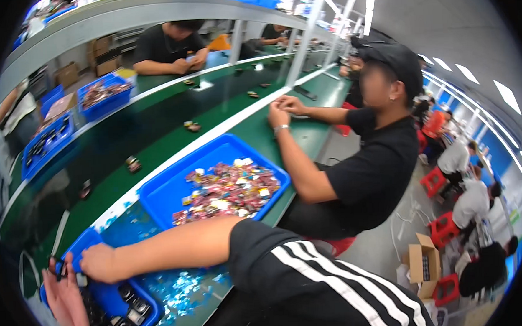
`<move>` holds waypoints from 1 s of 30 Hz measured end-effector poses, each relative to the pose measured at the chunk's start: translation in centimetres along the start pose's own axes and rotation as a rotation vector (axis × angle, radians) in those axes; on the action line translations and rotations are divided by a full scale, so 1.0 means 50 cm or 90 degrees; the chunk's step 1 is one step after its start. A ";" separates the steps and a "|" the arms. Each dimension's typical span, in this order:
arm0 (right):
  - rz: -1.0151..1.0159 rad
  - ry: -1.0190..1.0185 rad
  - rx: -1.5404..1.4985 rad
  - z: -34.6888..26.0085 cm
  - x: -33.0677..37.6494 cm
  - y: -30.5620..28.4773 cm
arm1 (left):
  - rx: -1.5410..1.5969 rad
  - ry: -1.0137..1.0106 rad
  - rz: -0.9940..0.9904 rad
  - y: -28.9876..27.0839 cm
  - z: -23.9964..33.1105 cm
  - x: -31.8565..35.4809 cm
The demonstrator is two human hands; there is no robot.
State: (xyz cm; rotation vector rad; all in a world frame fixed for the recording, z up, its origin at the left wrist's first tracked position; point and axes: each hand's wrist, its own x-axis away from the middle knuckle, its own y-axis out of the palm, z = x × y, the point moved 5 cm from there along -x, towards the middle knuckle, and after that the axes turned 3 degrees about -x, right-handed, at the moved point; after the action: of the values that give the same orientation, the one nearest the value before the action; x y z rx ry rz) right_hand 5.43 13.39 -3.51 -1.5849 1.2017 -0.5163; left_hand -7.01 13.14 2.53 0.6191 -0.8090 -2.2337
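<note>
A small black part (59, 269) is pinched by the fingers of both the left hand (67, 303) and the right hand (98, 263), above a blue tray (112, 300) on the green bench (259, 133).

Bright, even light falls from ceiling panels (466, 72) at upper right; the green belt (153, 124) shows glare, edges bend strongly, and corners go black.

blue bin of colourful pieces (174, 191), cardboard box (424, 261)
</note>
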 end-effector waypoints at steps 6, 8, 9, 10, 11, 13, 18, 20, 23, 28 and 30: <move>0.016 0.027 -0.043 0.016 0.066 -0.094 | 0.067 -0.034 0.030 -0.068 -0.043 -0.051; 0.082 -0.048 -0.111 -0.039 0.124 -0.166 | -0.081 0.069 0.059 -0.039 -0.026 0.005; 0.107 -0.026 -0.126 -0.051 0.170 -0.216 | -0.168 0.039 0.120 -0.003 -0.053 0.003; 0.106 -0.017 -0.031 -0.054 0.218 -0.254 | -0.197 0.029 0.090 0.062 -0.082 -0.017; 0.212 -0.063 0.025 -0.068 0.253 -0.269 | -0.219 0.035 0.137 0.097 -0.099 -0.023; 0.298 -0.140 0.086 -0.072 0.322 -0.311 | -0.245 0.002 0.088 0.125 -0.134 -0.041; 0.352 -0.121 0.089 -0.095 0.342 -0.314 | -0.243 -0.067 0.136 0.130 -0.166 0.014; 0.362 -0.125 0.078 -0.094 0.332 -0.310 | -0.258 -0.075 0.150 0.121 -0.170 0.011; 0.349 -0.090 0.042 -0.094 0.329 -0.304 | -0.100 -0.154 0.161 0.121 -0.184 0.010; 0.186 0.117 -0.352 -0.069 0.319 -0.265 | -0.204 -0.196 0.169 0.119 -0.202 0.006; 0.135 0.204 -0.494 -0.061 0.314 -0.240 | -0.299 -0.134 0.111 0.115 -0.207 0.004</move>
State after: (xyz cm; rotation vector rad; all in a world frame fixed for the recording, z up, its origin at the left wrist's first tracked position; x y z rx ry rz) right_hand 14.63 -2.32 4.72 -2.0197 1.9465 -0.1610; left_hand 1.69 5.82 -0.72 0.0877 -0.3889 -2.2372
